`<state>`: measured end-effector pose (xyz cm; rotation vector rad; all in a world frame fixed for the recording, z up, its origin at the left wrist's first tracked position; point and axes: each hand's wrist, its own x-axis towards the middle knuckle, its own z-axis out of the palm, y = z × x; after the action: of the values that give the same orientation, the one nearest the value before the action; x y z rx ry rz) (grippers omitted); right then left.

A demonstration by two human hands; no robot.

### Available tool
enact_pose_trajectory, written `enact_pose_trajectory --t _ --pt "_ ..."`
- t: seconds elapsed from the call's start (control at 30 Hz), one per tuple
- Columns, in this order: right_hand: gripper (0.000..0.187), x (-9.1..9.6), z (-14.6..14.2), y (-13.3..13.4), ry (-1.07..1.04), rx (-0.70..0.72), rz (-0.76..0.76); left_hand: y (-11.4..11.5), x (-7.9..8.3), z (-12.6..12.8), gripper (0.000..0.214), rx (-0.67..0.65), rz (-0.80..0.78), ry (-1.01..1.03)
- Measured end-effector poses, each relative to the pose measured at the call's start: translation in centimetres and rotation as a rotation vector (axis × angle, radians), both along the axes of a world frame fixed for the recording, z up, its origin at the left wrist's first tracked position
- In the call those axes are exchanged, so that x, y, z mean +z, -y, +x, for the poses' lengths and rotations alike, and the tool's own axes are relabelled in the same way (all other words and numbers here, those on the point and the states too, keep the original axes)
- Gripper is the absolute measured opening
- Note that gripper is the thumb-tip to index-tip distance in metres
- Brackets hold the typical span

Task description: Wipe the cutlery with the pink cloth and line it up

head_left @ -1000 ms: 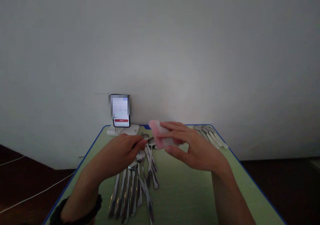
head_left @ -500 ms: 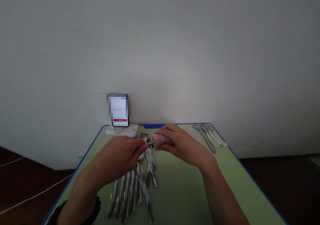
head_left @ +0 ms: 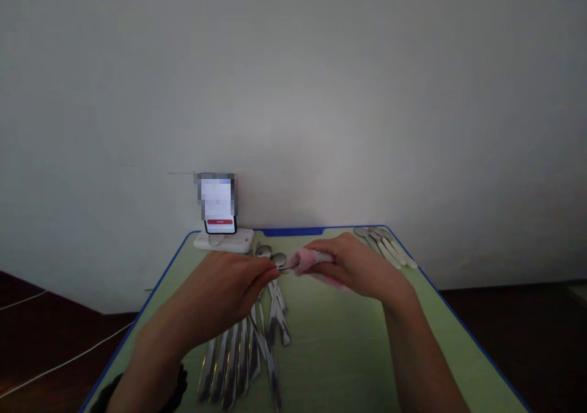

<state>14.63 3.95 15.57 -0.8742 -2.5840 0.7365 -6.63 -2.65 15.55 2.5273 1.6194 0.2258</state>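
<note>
My left hand (head_left: 222,288) pinches one end of a thin metal piece of cutlery (head_left: 286,267), its fingers closed over that end. A pink cloth (head_left: 303,262) is folded around the other part, gripped by my right hand (head_left: 362,266). The cloth hides what kind of cutlery it is. Below my left hand lie several metal cutlery handles (head_left: 230,370) side by side, partly covered by my forearm. Spoon bowls (head_left: 263,251) show just behind my fingers, and crossed handles (head_left: 280,324) lie beneath.
A phone (head_left: 220,208) leans upright on a white stand (head_left: 233,240) at the back left of the green table (head_left: 339,352). Several white-handled utensils (head_left: 398,253) and a grey spoon (head_left: 362,233) lie at the back right. A wall (head_left: 293,95) stands behind the table's blue edge.
My right hand with the pink cloth has slid to the right, away from my left hand. More of the metal stem shows between them. My left hand has shifted slightly right.
</note>
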Motion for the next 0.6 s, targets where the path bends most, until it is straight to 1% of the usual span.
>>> enact_pose_trajectory --t 0.13,0.2,0.27,0.33,0.4,0.43,0.5,0.6 --pt "0.022 0.9 1.1 -0.2 -0.058 -0.074 0.000 0.0 0.1 -0.2 0.036 0.005 0.017 0.074" --pt "0.023 0.9 0.8 -0.2 -0.153 -0.119 0.003 0.0 0.2 -0.4 0.036 0.029 0.047 0.113" --pt "0.025 0.4 -0.3 -0.1 -0.340 -0.194 -0.017 0.1 0.3 -0.5 0.034 0.071 0.090 0.178" --pt "0.031 -0.5 -2.1 0.1 -0.608 -0.371 -0.081 0.1 0.4 -0.2 0.033 0.124 0.121 0.271" --pt "0.037 -1.4 -4.0 0.4 -0.884 -0.484 -0.206 0.0 0.5 0.6 0.033 0.167 0.117 0.361" --pt "0.040 -1.8 -4.8 0.5 -0.997 -0.508 -0.294 -0.1 0.5 1.1 0.034 0.181 0.098 0.394" --pt "0.044 -2.4 -6.0 0.7 -1.162 -0.504 -0.472 -0.3 0.2 2.3 0.031 0.204 0.087 0.425" --pt "0.041 -2.9 -6.7 0.6 -1.318 -0.493 -0.707 -0.8 -0.6 4.0 0.028 0.249 0.031 0.421"
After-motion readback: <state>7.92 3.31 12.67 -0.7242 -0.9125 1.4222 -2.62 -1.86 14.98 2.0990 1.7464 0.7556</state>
